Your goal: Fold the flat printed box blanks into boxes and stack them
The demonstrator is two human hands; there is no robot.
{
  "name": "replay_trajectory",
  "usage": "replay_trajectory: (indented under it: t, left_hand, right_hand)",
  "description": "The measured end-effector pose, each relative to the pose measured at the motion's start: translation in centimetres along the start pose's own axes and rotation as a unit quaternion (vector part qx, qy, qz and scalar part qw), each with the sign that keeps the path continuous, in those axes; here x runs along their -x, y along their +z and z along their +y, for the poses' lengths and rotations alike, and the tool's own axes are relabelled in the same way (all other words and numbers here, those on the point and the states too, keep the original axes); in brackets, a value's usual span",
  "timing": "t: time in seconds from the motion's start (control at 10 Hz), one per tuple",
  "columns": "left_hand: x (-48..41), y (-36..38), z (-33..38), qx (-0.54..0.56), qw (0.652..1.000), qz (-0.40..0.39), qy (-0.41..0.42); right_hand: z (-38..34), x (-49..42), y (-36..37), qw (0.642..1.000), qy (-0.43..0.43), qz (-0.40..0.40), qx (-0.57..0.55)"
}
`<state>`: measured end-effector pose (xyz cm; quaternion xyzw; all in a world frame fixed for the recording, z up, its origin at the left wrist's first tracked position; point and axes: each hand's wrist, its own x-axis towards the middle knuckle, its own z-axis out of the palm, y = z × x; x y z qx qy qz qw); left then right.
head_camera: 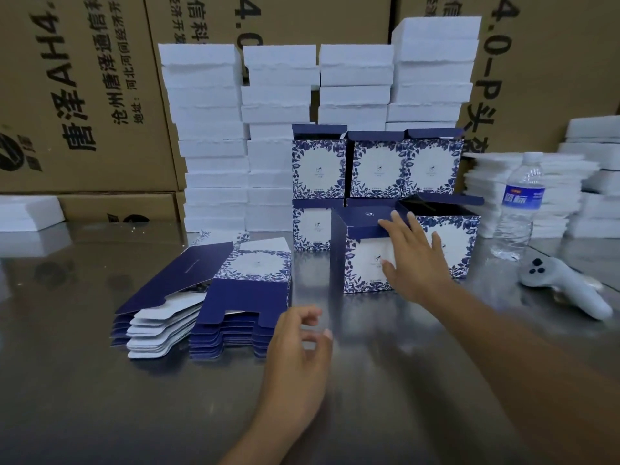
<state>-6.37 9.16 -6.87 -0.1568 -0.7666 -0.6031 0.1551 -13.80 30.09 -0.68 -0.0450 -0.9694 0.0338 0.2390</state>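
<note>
A folded blue-and-white floral box (362, 263) stands upright on the steel table (100, 397). My right hand (414, 260) lies flat against its front and top edge, fingers straight. Just behind to the right stands another folded box (453, 236) with its lid flap up. Several more folded boxes (375, 166) are stacked in two rows behind them. A pile of flat printed blanks (231, 297) lies fanned out on the left. My left hand (298, 357) hovers beside that pile, fingers loosely curled and holding nothing.
Tall stacks of white foam blocks (278, 129) stand behind the boxes, with more foam (563, 193) at the right. A water bottle (518, 206) and a white controller (567, 286) sit at the right. Brown cartons (84, 95) form the back wall.
</note>
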Motion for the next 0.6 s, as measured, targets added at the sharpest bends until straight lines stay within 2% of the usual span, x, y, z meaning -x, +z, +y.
replay_trajectory:
  t: [0.3, 0.4, 0.5, 0.6]
  left_hand:
    - [-0.1, -0.1, -0.1, 0.001, 1.0, -0.02, 0.006]
    - [0.0, -0.2, 0.1, 0.006, 1.0, -0.018, -0.002]
    - [0.0, -0.2, 0.1, 0.026, 0.999, -0.018, -0.021]
    - [0.0, -0.1, 0.1, 0.036, 0.999, -0.021, -0.024]
  right_hand:
    - [-1.0, -1.9, 1.1, 0.997, 0.061, -0.04, 0.009]
    - [-2.2, -1.1, -1.5, 0.997, 0.028, 0.0, -0.07]
    - [-3.9, 1.1, -5.2, 0.943, -0.039, 0.122, -0.307]
    - [-3.5, 6.7, -11.0, 0.838, -0.099, 0.2, -0.498]
